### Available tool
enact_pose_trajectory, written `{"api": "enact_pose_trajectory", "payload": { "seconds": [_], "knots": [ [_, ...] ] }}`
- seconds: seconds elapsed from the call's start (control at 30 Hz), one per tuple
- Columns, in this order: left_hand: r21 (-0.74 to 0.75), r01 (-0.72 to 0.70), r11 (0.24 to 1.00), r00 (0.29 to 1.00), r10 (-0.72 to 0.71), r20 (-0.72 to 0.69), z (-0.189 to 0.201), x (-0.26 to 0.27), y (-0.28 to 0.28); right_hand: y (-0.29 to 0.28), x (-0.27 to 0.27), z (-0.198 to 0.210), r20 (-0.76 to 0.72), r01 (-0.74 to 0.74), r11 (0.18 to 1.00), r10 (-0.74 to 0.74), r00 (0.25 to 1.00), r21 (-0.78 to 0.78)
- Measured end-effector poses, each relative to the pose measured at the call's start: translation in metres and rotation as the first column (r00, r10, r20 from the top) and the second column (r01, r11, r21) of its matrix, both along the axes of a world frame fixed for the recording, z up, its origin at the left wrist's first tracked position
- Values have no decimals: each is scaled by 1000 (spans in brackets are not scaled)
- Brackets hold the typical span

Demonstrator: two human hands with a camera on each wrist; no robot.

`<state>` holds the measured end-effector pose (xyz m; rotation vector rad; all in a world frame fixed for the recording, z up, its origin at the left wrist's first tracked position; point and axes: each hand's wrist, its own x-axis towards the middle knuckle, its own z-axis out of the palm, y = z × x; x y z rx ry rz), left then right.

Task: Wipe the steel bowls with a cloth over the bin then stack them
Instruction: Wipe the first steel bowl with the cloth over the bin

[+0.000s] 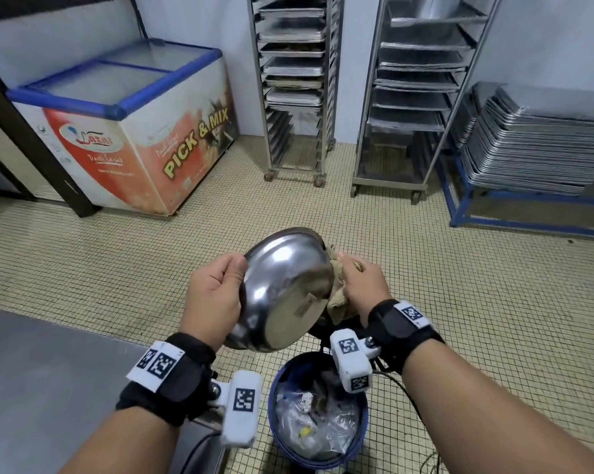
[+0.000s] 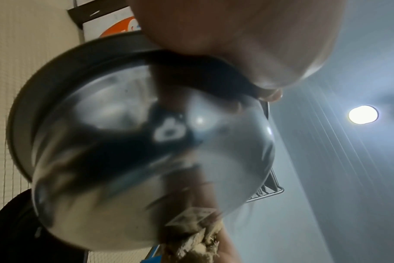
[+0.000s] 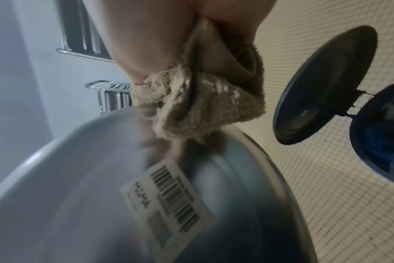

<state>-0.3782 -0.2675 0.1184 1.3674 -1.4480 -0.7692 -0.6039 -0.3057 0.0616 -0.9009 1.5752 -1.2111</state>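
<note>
- The left hand (image 1: pixel 217 295) has its fingers (image 1: pixel 232 266) curled over the rim of a steel bowl (image 1: pixel 281 289), holding it tilted with its outside toward the head camera.
- The right hand (image 1: pixel 360 285) is bunched around a beige cloth (image 1: pixel 338 299), pressing it against the bowl's right edge.
- A barcode sticker (image 3: pixel 169 199) sits on the bowl's outer wall.
- The bowl hangs above the open blue bin (image 1: pixel 317 405), rubbish inside.
- Judged from this, wiping is under way; no stacked bowls are in view, so stacking remains, perhaps on the steel table (image 1: pixel 49 364) at left.
</note>
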Motion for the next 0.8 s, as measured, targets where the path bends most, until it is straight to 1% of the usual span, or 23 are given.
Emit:
{"api": "enact_pose_trajectory", "payload": {
  "seconds": [0.03, 0.1, 0.2, 0.27, 0.3, 0.37, 0.43, 0.53, 0.6, 0.7, 0.77, 0.8],
  "knots": [
    [18, 5, 1000, 1000, -5, 4, 1, 0, 0, 0, 0, -2, 31, 14, 1000, -15, 999, 17],
    [113, 40, 993, 999, -40, -1, 5, 2, -2, 0, -1, -5, 38, 27, 999, -28, 999, 35],
    [291, 147, 945, 988, -152, -6, 18, 8, -11, 0, -5, -2, 14, 36, 999, -36, 999, 1],
    [348, 199, 916, 974, -224, 34, 24, 9, -17, 3, -3, 3, -25, 7, 999, -8, 1000, -42],
    [359, 203, 911, 972, -233, 42, 26, 8, -19, 4, -1, 4, -45, -24, 998, 21, 999, -54],
    [355, 178, 918, 981, -194, 10, 26, 2, -20, 6, 5, 9, -55, -66, 995, 62, 997, -78],
    [327, 155, 932, 987, -156, -21, 22, -2, -21, 9, 8, 15, -84, -76, 989, 66, 994, -128],
    [312, 182, 933, 978, -205, 42, 19, -3, -19, 12, 9, 24, -110, -114, 978, 95, 989, -174],
    [309, 180, 934, 976, -208, 63, 18, -3, -21, 13, 11, 28, -174, -143, 967, 106, 979, -211],
    [370, 147, 917, 966, -214, 147, 17, -8, -25, 12, 17, 29, -247, -225, 953, 172, 953, -202],
    [403, 127, 907, 966, -206, 158, 16, -10, -27, 15, 21, 29, -282, -265, 944, 204, 938, -198],
    [409, 115, 905, 972, -187, 139, 15, -11, -27, 16, 23, 29, -315, -281, 937, 209, 926, -206]
  ]
}}
